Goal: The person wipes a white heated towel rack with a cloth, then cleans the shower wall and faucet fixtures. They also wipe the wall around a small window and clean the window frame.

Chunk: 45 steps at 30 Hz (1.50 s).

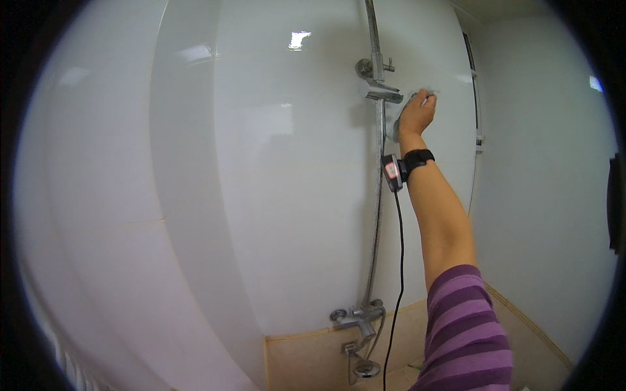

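My right hand (418, 112) is raised against the white tiled wall (303, 195), just right of a chrome shower riser rail (380, 132). It presses a greyish cloth (394, 128) to the tiles; my fingers and palm hide most of it, so its full shape cannot be told. Left of my fingers is the chrome slider bracket (380, 92) on the rail, with a wall mount (366, 68) above it. A small device on a black wrist strap (418, 159) sits at my wrist. My left hand is out of view.
A black cable (401, 244) hangs from the wrist device beside the rail. Low down are a chrome mixer tap (359, 315) and a hand shower (367, 368) on its holder. Beige tiles (298, 359) line the lower wall. A narrow window frame (474, 93) stands to the right.
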Available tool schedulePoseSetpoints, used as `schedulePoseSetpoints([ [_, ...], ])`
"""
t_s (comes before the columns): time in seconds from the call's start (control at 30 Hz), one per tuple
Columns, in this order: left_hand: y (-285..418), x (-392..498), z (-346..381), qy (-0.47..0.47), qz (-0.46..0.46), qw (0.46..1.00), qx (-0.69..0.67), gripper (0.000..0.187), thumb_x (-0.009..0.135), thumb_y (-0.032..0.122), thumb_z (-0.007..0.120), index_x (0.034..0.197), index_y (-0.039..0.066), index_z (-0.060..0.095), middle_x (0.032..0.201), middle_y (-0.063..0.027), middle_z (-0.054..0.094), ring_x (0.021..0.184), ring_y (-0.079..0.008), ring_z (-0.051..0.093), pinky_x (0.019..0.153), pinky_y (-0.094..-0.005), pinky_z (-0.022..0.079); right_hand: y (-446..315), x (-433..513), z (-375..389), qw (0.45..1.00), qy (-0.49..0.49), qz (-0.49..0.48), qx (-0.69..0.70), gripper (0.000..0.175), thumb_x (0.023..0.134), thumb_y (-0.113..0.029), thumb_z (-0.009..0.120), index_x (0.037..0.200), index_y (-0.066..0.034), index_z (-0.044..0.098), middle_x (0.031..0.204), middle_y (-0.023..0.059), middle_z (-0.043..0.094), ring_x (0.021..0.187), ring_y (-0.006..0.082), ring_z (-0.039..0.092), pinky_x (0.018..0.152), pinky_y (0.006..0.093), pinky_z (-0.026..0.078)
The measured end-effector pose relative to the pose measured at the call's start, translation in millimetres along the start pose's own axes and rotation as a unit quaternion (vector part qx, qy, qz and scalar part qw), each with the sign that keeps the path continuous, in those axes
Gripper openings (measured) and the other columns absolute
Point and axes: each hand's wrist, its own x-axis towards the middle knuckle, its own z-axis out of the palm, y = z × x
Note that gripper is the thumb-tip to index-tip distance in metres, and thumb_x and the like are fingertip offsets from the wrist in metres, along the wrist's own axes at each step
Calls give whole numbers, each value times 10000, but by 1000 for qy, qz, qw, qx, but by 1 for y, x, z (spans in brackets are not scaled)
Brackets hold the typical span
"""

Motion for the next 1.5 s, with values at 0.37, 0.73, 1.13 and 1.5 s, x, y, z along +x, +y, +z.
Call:
schedulePoseSetpoints([
  [0.37,5,12,-10,-7,-13,999,-36,305,901,226,563,1114,8,555,954,-112,621,849,-192,584,752,-318,483,-49,-28,11,827,-273,-476,-125,514,653,6,687,1120,-163,557,1200,105,495,1142,334,448,938,426,417],
  [0.73,32,6,-14,-27,-11,1000,1,300,888,220,553,1096,5,568,972,-127,624,867,-213,588,771,-334,477,-19,-88,-50,850,-299,-402,-164,285,789,-15,570,1074,-13,576,1228,188,465,1141,391,415,967,446,377],
  [1.13,67,-2,-8,-41,-44,998,27,302,893,211,525,1102,-2,570,1003,-132,611,896,-217,580,807,-333,466,-31,-57,-5,980,-193,-1,-55,659,674,-269,755,1104,45,367,1068,267,542,992,398,550,862,405,446],
  [1.5,64,-15,1,-70,-81,994,10,287,900,190,507,1105,-1,569,983,-124,615,909,-216,580,817,-325,456,6,-194,-137,938,-319,116,-73,511,758,-224,680,1144,-14,421,1020,216,606,943,338,608,809,388,475],
])
